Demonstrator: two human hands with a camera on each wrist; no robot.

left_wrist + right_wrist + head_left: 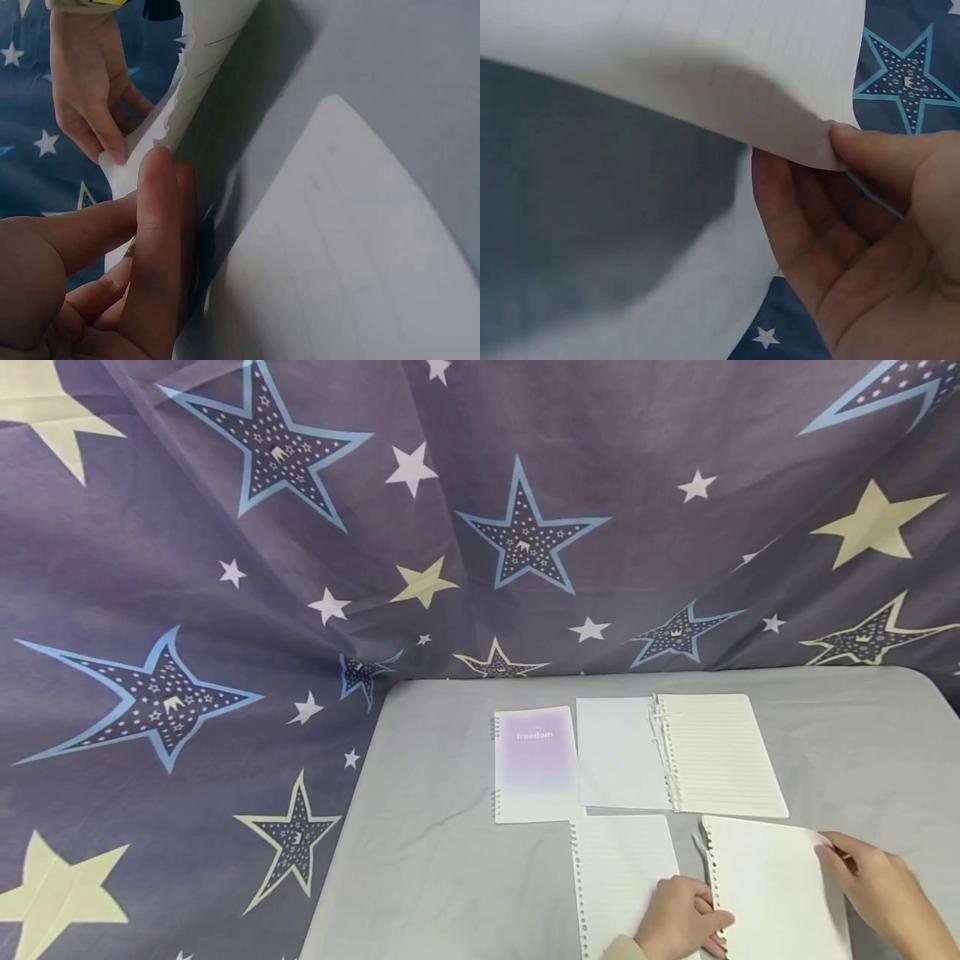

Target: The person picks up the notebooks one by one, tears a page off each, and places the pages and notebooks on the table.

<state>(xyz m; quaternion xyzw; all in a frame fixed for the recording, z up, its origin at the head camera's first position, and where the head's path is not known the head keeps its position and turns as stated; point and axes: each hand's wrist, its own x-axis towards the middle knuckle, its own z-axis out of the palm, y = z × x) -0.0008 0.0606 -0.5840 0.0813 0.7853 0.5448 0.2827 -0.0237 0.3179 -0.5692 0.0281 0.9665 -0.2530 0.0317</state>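
Note:
A punched sheet of paper, perhaps several together (776,885), lies at the front right with its row of holes along the left side. My left hand (681,917) pinches that holed edge low down, thumb on top; the ragged edge shows close up in the left wrist view. At the far right corner, my right hand (873,881) pinches the paper between thumb and fingers. The right wrist view shows this corner (810,142) lifted, with faint lines on it. Under my left wrist lies a lined, hole-punched page (622,868).
Behind are a purple-white notebook (534,777) marked "freedom", a plain white sheet (621,756) and a lined page stack (720,752) with a loose white binding strip (660,735). A thin pale strip (701,847) lies between the front pages. A star-patterned curtain (450,527) borders the grey table (435,860).

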